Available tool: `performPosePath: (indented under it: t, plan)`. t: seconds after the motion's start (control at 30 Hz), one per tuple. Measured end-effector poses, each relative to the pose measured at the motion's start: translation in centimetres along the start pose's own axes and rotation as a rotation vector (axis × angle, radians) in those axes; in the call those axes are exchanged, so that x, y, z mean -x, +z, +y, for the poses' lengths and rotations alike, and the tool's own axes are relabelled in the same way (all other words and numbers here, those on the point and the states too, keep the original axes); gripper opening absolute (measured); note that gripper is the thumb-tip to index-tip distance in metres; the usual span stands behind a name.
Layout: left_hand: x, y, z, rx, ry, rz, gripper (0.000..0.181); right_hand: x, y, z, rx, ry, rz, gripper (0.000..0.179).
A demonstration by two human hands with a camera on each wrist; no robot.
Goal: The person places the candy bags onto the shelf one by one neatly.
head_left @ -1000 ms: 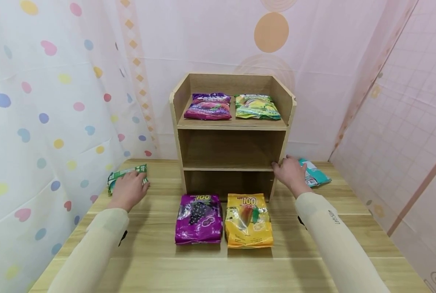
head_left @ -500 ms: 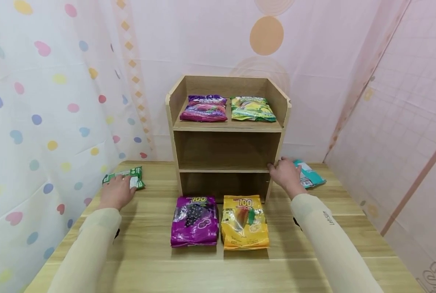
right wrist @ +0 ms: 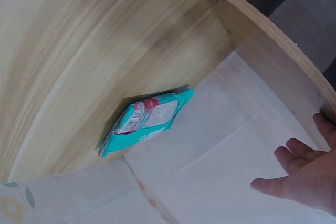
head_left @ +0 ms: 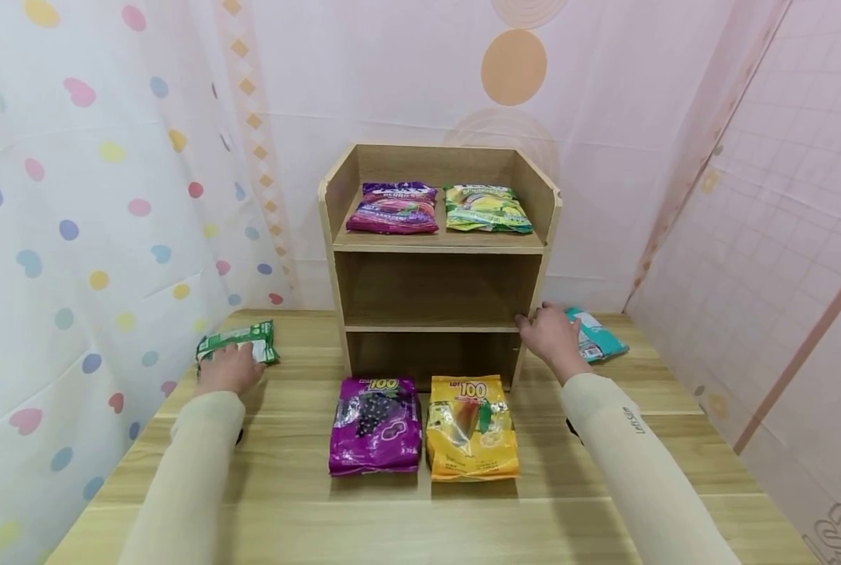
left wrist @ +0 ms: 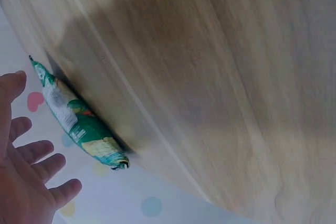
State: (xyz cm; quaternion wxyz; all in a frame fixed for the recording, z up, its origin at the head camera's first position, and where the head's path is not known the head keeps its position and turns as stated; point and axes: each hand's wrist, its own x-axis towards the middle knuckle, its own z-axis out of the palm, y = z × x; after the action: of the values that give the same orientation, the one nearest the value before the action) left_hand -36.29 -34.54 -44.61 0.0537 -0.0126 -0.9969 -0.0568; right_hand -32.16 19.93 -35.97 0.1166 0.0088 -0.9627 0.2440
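My left hand (head_left: 231, 370) is near a green snack bag (head_left: 263, 333) at the table's left edge and overlaps it in the head view. In the left wrist view its fingers are spread, with a gap between them and the green bag (left wrist: 81, 121). On the other side, my right hand (head_left: 553, 339) is beside the wooden shelf (head_left: 440, 249), one fingertip at the side panel and the other fingers extended. Just right of that hand lies a teal snack bag (head_left: 604, 339). The right wrist view shows the teal bag (right wrist: 147, 119) apart from the fingers.
A purple bag (head_left: 376, 428) and a yellow bag (head_left: 472, 439) lie side by side in front of the shelf. On its top level are a purple-pink berries bag (head_left: 395, 210) and a yellow-green bag (head_left: 487, 208). Patterned curtains (head_left: 420, 71) surround the wooden table (head_left: 420, 526).
The head view has shifted slightly. My left hand moved a little left over the green bag, then drew slightly back and turned. My right hand stays at the shelf's side.
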Motion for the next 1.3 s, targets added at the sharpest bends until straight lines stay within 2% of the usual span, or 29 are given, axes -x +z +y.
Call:
performPosePath:
  t: [0.27, 0.37, 0.5, 0.67, 0.8, 0.97, 1.03, 1.13, 1.2, 1.3]
  plan:
    - [0.3, 0.9, 0.8, 0.054, -0.055, -0.051, 0.070, -0.2, 0.2, 0.2, 0.000, 0.003, 0.010, 0.048]
    - [0.5, 1.0, 0.6, 0.063, -0.082, -0.109, 0.073, -0.2, 0.3, 0.1, -0.002, 0.006, 0.008, 0.047]
    - [0.4, 0.8, 0.5, 0.065, -0.088, -0.172, 0.074, -0.2, 0.2, -0.1, 0.001, 0.011, 0.004, 0.049]
    - [0.3, 0.1, 1.1, 0.060, -0.076, -0.209, 0.072, -0.2, 0.1, 0.0, -0.002, 0.016, 0.003, 0.049]
    - [0.4, -0.3, 1.4, 0.042, -0.042, -0.219, 0.062, -0.2, 0.2, 0.1, -0.003, 0.013, -0.001, 0.049]
    - [-0.3, -1.1, 1.0, 0.047, 0.050, -0.187, 0.049, -0.2, 0.2, 0.2, -0.002, 0.016, -0.001, 0.049]
    - [-0.5, -1.5, 0.5, 0.074, 0.063, -0.155, 0.045, -0.1, 0.2, 0.2, -0.005, 0.016, -0.005, 0.049]
    - [-0.5, -1.7, -0.7, 0.123, 0.005, -0.113, 0.042, -0.2, 0.2, 0.2, -0.009, 0.017, -0.004, 0.049]
    - [-0.3, -1.7, -1.5, 0.143, -0.086, -0.090, 0.045, -0.2, 0.1, 0.2, -0.012, 0.015, -0.002, 0.049]
    - [0.0, -1.4, -2.4, 0.149, -0.237, -0.107, 0.057, -0.1, 0.2, 0.1, -0.018, 0.012, 0.000, 0.049]
